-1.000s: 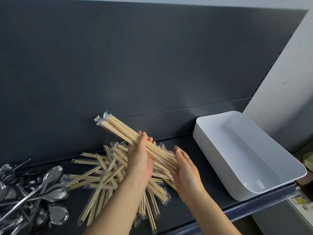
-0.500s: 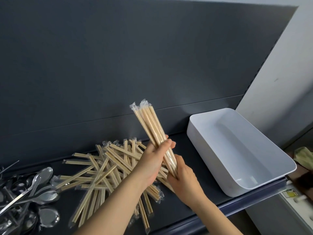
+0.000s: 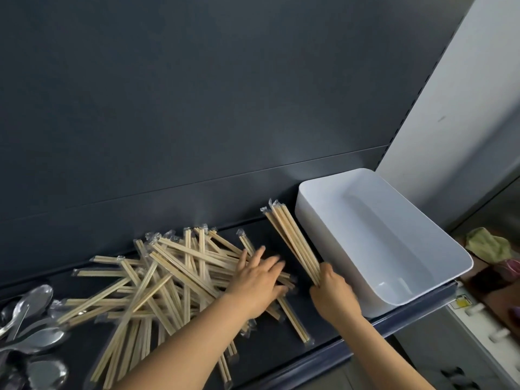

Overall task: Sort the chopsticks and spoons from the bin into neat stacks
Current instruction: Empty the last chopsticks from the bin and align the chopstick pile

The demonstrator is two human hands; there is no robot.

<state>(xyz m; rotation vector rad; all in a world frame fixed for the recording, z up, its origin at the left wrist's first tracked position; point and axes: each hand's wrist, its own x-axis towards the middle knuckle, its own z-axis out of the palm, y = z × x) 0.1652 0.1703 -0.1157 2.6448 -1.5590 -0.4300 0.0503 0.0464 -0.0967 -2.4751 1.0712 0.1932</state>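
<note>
On a dark shelf (image 3: pixel 281 358), a person's right hand (image 3: pixel 333 292) grips the near end of a neat bundle of wrapped chopsticks (image 3: pixel 292 240), fingers curled closed around it, the bundle angled away toward the back panel and lying just beside the left wall of the white bin (image 3: pixel 315 235); whether the bundle's far end rests on the shelf or hangs slightly above it is hard to tell from this angle. The left hand (image 3: pixel 257 280) is spread open, fingers splayed and blurred, palm down on the right edge of a loose, crisscrossed pile of chopsticks (image 3: pixel 168 280) in clear sleeves, with nothing closed in its grasp. That pile fills the middle of the shelf. At the far left, a heap of shiny metal spoons (image 3: pixel 31 333) lies partly cut off by the frame's edge. The bin stands at the shelf's right end, its interior showing no utensils.
</note>
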